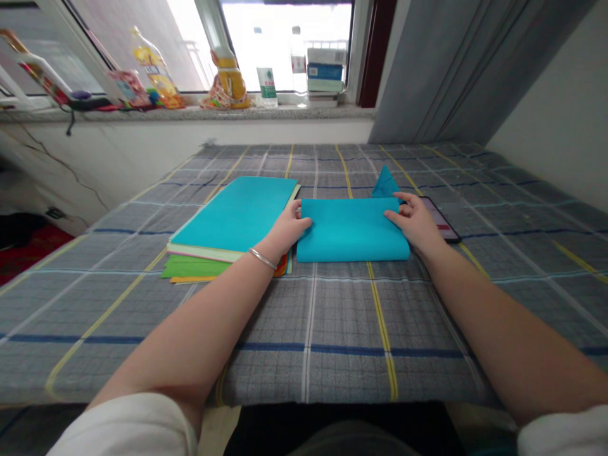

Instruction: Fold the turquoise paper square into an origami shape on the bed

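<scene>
Midway between the left and right edges of the plaid-covered desk (pixel 266 373), well back from its front edge, lies a doubled-over blue paper sheet (pixel 354 231), its near side softly rounded. My left hand (pixel 287 228), a silver bangle (pixel 263 258) at its wrist, holds the sheet's far left corner between thumb and fingers; my right hand (pixel 417 218) grips the far right corner likewise, fingertips drawn close on the paper. Toward the desk's left edge I see a stack of coloured paper (pixel 237 212), blue uppermost, green and orange showing at its near end. Just beside my right hand are a blue paper triangle (pixel 384 182) and, partly hidden, a smartphone (pixel 443 220). Past the back edge, a windowsill (pixel 285 114) carries a yellow-labelled bottle (pixel 154 66) and stacked boxes (pixel 325 71).
</scene>
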Available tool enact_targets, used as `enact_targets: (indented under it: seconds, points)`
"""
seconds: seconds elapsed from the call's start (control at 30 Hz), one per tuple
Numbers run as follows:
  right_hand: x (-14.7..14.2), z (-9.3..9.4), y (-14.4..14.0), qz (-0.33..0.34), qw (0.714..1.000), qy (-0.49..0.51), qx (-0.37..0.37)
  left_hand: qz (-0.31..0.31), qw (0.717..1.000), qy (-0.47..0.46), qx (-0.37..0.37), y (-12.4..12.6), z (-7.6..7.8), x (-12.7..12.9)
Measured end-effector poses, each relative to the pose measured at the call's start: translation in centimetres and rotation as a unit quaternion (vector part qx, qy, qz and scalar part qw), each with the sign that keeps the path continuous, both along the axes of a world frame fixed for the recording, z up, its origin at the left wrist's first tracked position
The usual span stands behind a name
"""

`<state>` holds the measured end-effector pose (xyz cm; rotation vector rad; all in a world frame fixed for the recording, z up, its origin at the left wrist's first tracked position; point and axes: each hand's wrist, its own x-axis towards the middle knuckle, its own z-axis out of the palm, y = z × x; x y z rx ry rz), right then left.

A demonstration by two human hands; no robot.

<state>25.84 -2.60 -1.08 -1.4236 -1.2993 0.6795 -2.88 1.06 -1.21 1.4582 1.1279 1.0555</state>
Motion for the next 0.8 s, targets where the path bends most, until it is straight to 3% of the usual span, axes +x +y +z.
enact_targets:
  seconds: [0.17, 0.4, 0.6, 0.8]
  points:
    - [-0.38, 0.28, -0.39, 0.053, 0.997, -0.048, 0.000, -0.012, 0.998, -0.001, 0.060, -0.06, -0.07, 0.02]
    - [-0.01, -0.06, -0.18, 0.042, 0.995, -0.088, 0.012, 0.018, 0.998, -0.002, 0.052, -0.10, 0.02, -0.22]
    - [0.11, 0.28, -0.59, 0.030, 0.990, -0.130, 0.042, 0.061, 0.993, 0.043, 0.089, -0.37, 0.51, -0.37]
    - [-0.10, 0.50, -0.78, 0.019, 0.988, -0.145, 0.043, 0.058, 0.990, 0.063, 0.110, -0.50, 0.75, -0.37]
